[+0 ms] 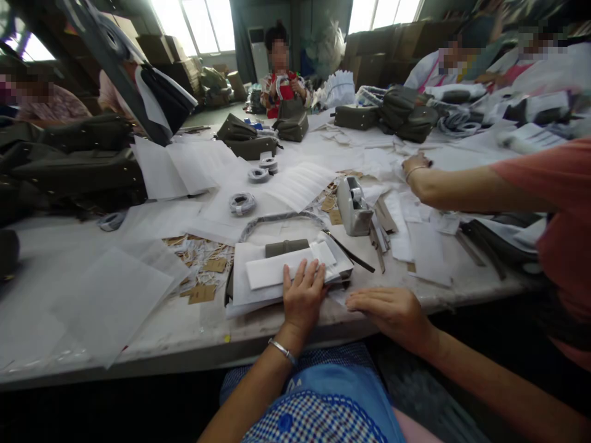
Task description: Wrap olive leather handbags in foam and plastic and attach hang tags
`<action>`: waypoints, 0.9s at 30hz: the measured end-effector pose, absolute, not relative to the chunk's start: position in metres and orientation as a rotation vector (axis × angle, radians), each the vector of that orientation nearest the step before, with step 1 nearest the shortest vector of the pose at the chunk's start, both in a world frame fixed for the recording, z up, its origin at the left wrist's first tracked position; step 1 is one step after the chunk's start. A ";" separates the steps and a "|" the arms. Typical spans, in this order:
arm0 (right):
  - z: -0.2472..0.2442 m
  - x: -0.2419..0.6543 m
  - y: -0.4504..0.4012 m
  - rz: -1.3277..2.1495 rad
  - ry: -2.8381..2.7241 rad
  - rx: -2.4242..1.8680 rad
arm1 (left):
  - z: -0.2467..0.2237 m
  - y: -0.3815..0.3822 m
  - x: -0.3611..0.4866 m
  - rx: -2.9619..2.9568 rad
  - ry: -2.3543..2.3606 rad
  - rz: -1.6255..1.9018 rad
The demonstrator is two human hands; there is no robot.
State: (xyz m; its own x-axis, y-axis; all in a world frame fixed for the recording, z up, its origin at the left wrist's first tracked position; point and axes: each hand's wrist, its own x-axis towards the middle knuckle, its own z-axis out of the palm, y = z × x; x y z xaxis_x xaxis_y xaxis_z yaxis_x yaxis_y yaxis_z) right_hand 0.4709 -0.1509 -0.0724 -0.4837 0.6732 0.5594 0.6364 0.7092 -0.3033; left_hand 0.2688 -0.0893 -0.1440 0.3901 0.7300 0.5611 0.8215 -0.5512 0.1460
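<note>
A dark olive handbag (229, 284) lies flat near the table's front edge, largely covered by white wrapping sheets (242, 298). Across it rests a folded white foam strip (268, 272). My left hand (303, 295) presses on the strip's right part, its fingers stretched out and spread. The bag's wrapped handle (281, 216) arches behind it, and a dark strap (351, 251) trails off to the right. Just right of the bag, my right hand (392, 311) is low over the table edge with fingers pressed together; whatever they may hold is hidden.
A grey tape dispenser (355, 209) stands behind the bag. Brown tags (215, 264) lie left of it, near loose white sheets (124, 295). Wrapped strap coils (242, 203) sit farther back. Dark bags (78, 160) are piled at left. A co-worker's arm (462, 184) reaches in from the right.
</note>
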 end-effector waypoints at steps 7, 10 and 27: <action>-0.052 0.461 -0.078 0.102 -2.315 -1.088 | -0.144 -0.091 0.270 -2.449 -1.350 -0.991; -0.056 0.456 -0.054 0.192 -2.309 -1.241 | -0.146 -0.092 0.270 -2.452 -1.332 -1.023; -0.083 0.459 -0.019 0.498 -2.285 -0.998 | -0.145 -0.093 0.266 -2.498 -1.290 -1.194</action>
